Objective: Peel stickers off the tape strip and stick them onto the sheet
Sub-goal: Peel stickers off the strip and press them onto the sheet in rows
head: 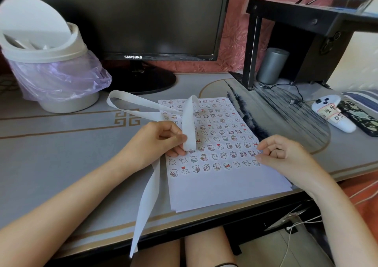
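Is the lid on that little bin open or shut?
Open: the round swing lid stands tipped up, exposing the inside of the bin beside the monitor.

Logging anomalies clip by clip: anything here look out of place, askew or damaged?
Nothing spilled or damaged. The tape strip, pinched in the left hand, loops over the sheet and its free end hangs past the front edge of the table. The right hand pinches a sticker. A waste bin stands on the table, unusual but harmless.

- Left of the sheet [214, 189], bare tabletop [61, 144]: open passage.
- Over the sheet's upper left the tape strip [189, 121] arches, blocking there.
- Back walled by bin [51, 62] and monitor stand [143, 80].
- Right crowded by shelf leg [250, 51] and controller [332, 114].
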{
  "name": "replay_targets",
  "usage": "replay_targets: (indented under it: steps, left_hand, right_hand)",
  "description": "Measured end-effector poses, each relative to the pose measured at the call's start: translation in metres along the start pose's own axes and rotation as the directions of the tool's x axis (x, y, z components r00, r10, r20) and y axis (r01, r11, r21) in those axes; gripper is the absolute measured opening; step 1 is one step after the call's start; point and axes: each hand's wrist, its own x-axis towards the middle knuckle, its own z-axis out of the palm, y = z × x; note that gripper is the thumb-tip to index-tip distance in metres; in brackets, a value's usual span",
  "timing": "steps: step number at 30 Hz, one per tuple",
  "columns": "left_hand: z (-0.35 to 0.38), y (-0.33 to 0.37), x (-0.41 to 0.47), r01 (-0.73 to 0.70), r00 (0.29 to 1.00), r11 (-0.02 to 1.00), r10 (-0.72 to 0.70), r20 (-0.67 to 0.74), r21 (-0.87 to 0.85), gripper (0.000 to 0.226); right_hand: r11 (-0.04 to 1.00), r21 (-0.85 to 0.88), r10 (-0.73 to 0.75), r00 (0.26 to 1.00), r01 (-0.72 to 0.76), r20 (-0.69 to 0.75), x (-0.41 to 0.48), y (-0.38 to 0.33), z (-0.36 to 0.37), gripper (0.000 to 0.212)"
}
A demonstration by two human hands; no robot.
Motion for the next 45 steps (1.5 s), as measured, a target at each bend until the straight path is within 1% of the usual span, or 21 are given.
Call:
replay_targets:
  steps: [5,9,13,15,17,19,25,28,32,35,37,42,45]
  left_hand:
    - [-0.001,-0.001,0.001,0.009,1.0,1.0,-0.009,-0.002,-0.006,0.014]
    - [0.0,-0.001,0.001,0.007,1.0,1.0,-0.008,-0.001,-0.01,0.014]
    - [0.0,-0.001,0.001,0.005,1.0,1.0,-0.005,0.002,-0.013,0.015]
    - [0.0,-0.001,0.001,0.005,1.0,1.0,-0.005,0.001,-0.008,0.015]
    - [0.0,-0.002,0.001,0.003,1.0,1.0,-0.003,-0.001,-0.008,0.015]
    - [0.0,-0.002,0.002,0.001,1.0,1.0,-0.001,-0.001,-0.01,0.015]
    - [0.0,-0.002,0.002,-0.006,1.0,1.0,0.006,-0.002,-0.008,0.015]
    - [0.0,-0.003,0.003,-0.007,1.0,1.0,0.007,0.002,-0.015,0.015]
    - [-0.002,-0.003,0.003,-0.022,1.0,0.998,0.021,-0.018,-0.054,0.013]
    - [-0.002,-0.002,0.003,-0.06,0.997,0.994,0.056,-0.051,-0.09,0.014]
    - [-0.002,-0.001,0.003,-0.09,0.994,0.988,0.081,-0.076,-0.123,0.013]
    - [-0.004,0.0,0.004,-0.131,0.987,0.973,0.109,-0.121,-0.19,0.014]
    - [-0.005,0.0,0.005,-0.134,0.986,0.967,0.108,-0.127,-0.218,0.015]
  right_hand:
    - [1.0,0.019,-0.013,1.0,0.013,-0.017,0.0,-0.001,0.002,0.011]
    - [1.0,0.015,-0.015,1.0,0.015,-0.026,0.0,-0.001,0.005,0.016]
    - [1.0,0.016,-0.017,0.999,0.018,-0.038,0.001,0.0,0.004,0.012]
    - [0.999,0.04,-0.009,1.0,0.009,-0.02,-0.001,-0.002,0.002,0.013]
    - [0.998,0.058,0.009,1.0,-0.01,0.024,-0.003,-0.003,0.0,0.019]
    - [0.999,0.045,0.019,0.998,-0.022,0.059,-0.004,-0.003,-0.002,0.023]
    - [1.0,0.009,0.018,0.996,-0.019,0.093,-0.003,-0.004,-0.004,0.019]
    - [1.0,0.016,0.012,0.998,-0.013,0.059,-0.003,-0.005,-0.002,0.017]
    - [0.997,0.08,0.014,0.997,-0.008,-0.078,0.0,-0.009,0.002,0.012]
    - [0.993,0.096,-0.051,0.982,0.069,-0.18,0.002,-0.017,0.005,0.013]
    - [0.984,0.107,-0.12,0.975,0.142,-0.189,0.004,-0.026,0.01,0.012]
    - [0.947,0.131,-0.29,0.956,0.294,-0.05,0.005,-0.054,0.04,0.009]
    - [0.911,0.221,-0.361,0.932,0.347,0.026,0.007,-0.068,0.063,0.009]
